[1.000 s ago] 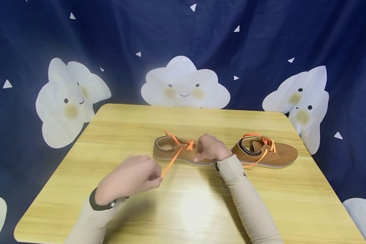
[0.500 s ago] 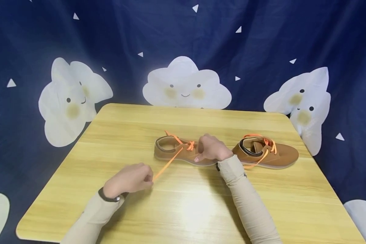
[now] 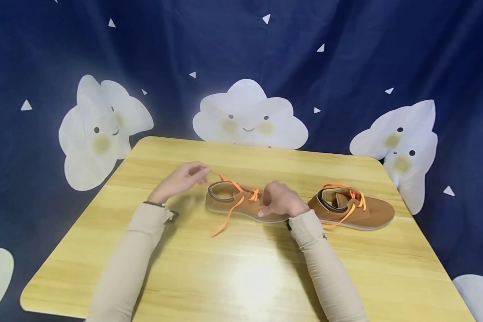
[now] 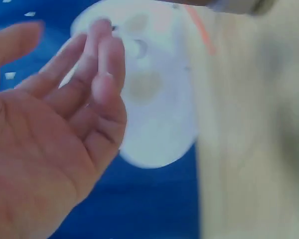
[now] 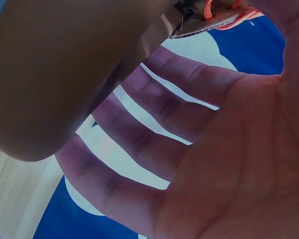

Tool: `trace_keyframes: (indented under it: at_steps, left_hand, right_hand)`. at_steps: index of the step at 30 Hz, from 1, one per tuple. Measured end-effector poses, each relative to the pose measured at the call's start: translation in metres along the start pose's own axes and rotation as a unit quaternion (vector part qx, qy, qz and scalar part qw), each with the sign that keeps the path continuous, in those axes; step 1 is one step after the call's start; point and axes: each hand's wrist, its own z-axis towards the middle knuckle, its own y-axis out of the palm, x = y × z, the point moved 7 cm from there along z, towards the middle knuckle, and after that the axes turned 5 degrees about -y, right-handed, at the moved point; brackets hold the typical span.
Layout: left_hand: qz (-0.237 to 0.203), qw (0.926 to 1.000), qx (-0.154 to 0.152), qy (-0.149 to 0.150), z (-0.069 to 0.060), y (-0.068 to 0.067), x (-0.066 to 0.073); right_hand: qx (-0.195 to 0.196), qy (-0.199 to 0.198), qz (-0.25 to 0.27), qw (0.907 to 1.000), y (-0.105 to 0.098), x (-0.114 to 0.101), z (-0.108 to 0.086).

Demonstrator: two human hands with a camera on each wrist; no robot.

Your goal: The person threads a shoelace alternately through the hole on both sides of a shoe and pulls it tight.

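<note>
A brown shoe [image 3: 243, 206] with orange laces lies mid-table, its toe pointing right. My right hand [image 3: 281, 199] grips its front part from above; in the right wrist view, fingers curve along the side of the brown toe [image 5: 65, 64]. Beyond the heel on the left, my left hand [image 3: 180, 182] hovers with nothing in it. The left wrist view has its fingers [image 4: 79, 79] apart and slightly bent. One orange lace end [image 3: 227, 218] trails slack toward the near side. Another lace end [image 3: 222, 177] sticks out at the far side, close to my left fingertips.
A matching brown shoe [image 3: 376, 213], also with orange laces, sits to the right, just past my right hand. Both rest on a wooden table [image 3: 209, 277]. A dark blue curtain [image 3: 165, 44] with white clouds hangs behind the table.
My left hand has let go of the near lace end and moved away to the far side, beside the heel. That lace, taut before, now lies slack. My right hand stays on the shoe.
</note>
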Motion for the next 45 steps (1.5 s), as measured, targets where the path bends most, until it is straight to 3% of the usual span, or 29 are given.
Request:
trace_keyframes:
  at_steps: [2, 4, 7, 11, 15, 22, 25, 30, 36, 39, 42, 45]
  left_hand:
    - [-0.034, 0.9993, -0.014, -0.007, 0.018, 0.009, -0.009]
    - [-0.070, 0.9957, -0.059, -0.016, 0.029, 0.025, -0.016]
    - [-0.134, 0.9842, -0.114, -0.019, 0.039, 0.045, -0.021]
    - [-0.198, 0.9693, -0.143, -0.028, 0.049, 0.059, -0.020]
    - [-0.240, 0.9617, -0.130, -0.030, 0.057, 0.060, -0.016]
    - [-0.302, 0.9525, -0.030, 0.022, 0.054, 0.032, -0.001]
    - [-0.310, 0.9500, 0.004, 0.042, 0.051, 0.021, 0.009]
    - [-0.302, 0.9502, 0.026, 0.074, 0.046, 0.014, 0.029]
    - [-0.245, 0.9598, 0.056, 0.126, 0.032, 0.007, 0.062]
    - [-0.205, 0.9650, 0.052, 0.155, 0.024, 0.011, 0.080]
    - [-0.173, 0.9692, 0.042, 0.171, 0.017, 0.018, 0.096]
    - [-0.131, 0.9754, 0.033, 0.174, 0.010, 0.025, 0.108]
  right_hand:
    - [-0.002, -0.003, 0.003, 1.0000, 0.001, 0.001, -0.001]
    - [-0.007, -0.008, 0.006, 0.9999, 0.004, 0.001, -0.001]
    - [-0.006, -0.007, 0.000, 1.0000, 0.006, 0.000, 0.000]
    - [0.003, 0.007, -0.015, 0.9999, 0.004, 0.002, -0.001]
    - [0.009, 0.005, -0.017, 0.9998, -0.001, 0.003, -0.003]
    - [0.003, 0.004, -0.016, 0.9999, -0.001, 0.000, -0.002]
    - [0.003, 0.004, -0.013, 0.9999, -0.001, -0.001, -0.002]
    - [0.004, 0.003, -0.005, 1.0000, 0.000, 0.000, -0.001]
    - [-0.011, -0.023, 0.002, 0.9997, -0.004, 0.000, -0.001]
    - [-0.001, -0.050, 0.038, 0.9980, -0.011, -0.004, -0.003]
    - [0.042, -0.103, 0.108, 0.9880, -0.021, -0.017, -0.005]
    - [0.096, -0.174, 0.195, 0.9605, -0.031, -0.038, -0.005]
